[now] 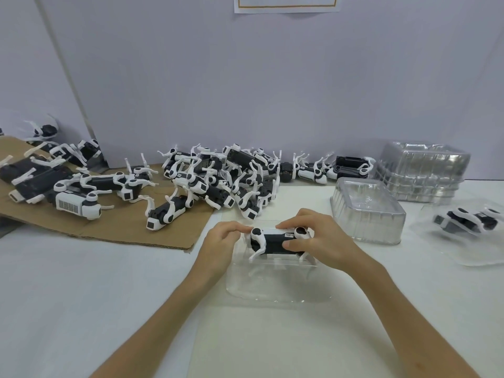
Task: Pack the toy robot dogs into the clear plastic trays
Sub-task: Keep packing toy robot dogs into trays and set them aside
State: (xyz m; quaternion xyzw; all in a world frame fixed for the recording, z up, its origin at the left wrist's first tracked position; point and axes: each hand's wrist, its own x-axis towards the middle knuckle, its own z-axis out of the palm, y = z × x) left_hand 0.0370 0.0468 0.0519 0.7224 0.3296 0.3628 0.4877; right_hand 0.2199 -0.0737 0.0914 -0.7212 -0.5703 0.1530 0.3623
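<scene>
Toy robot dog (275, 241) gripped between both hands, above clear tray (272, 290).

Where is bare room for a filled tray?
Near left, white table in front of the brown cardboard sheet; near right, in front of the packed clear plastic tray. Crowded behind: piled black-and-white toy robot dogs, stacked clear trays.

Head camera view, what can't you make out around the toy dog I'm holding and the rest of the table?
Head view:
- toy robot dog: one end is covered by the right hand; its label is too small to read.
- clear tray beneath: transparent, so whether the dog is seated is unclear.
- sheet on the wall: cut off by the top edge.
- barcode label: too small to read.
</scene>
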